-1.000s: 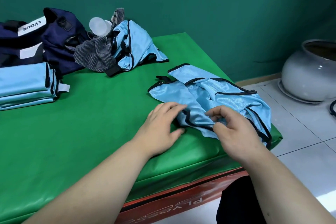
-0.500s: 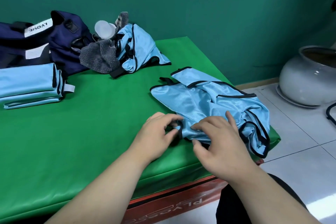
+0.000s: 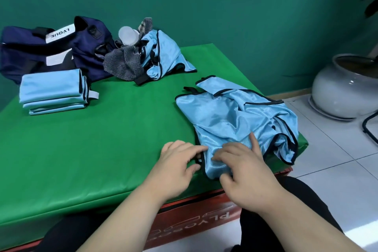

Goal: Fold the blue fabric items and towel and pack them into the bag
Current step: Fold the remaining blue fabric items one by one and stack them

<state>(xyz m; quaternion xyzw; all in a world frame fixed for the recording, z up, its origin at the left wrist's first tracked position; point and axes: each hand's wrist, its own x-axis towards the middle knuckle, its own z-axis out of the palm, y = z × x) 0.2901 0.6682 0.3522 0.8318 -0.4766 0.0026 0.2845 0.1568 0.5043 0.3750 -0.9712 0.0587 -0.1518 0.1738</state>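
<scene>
The green padded tabletop carries everything. At its far left corner sits the navy blue fabric duffel bag with a white label. Near the front right corner lies the crumpled light blue mesh garment with black trim, one side hanging over the edge. Just in front of the bag rests the stack of folded light blue fabric pieces. To the right of the bag, a second unfolded light blue garment is heaped against the grey striped towel, with a translucent plastic bottle behind them. My right grip clasps the near corner of the crumpled garment, thumb beneath, forefinger stretched out on top. My left grip pinches its black-trimmed edge just beside.
</scene>
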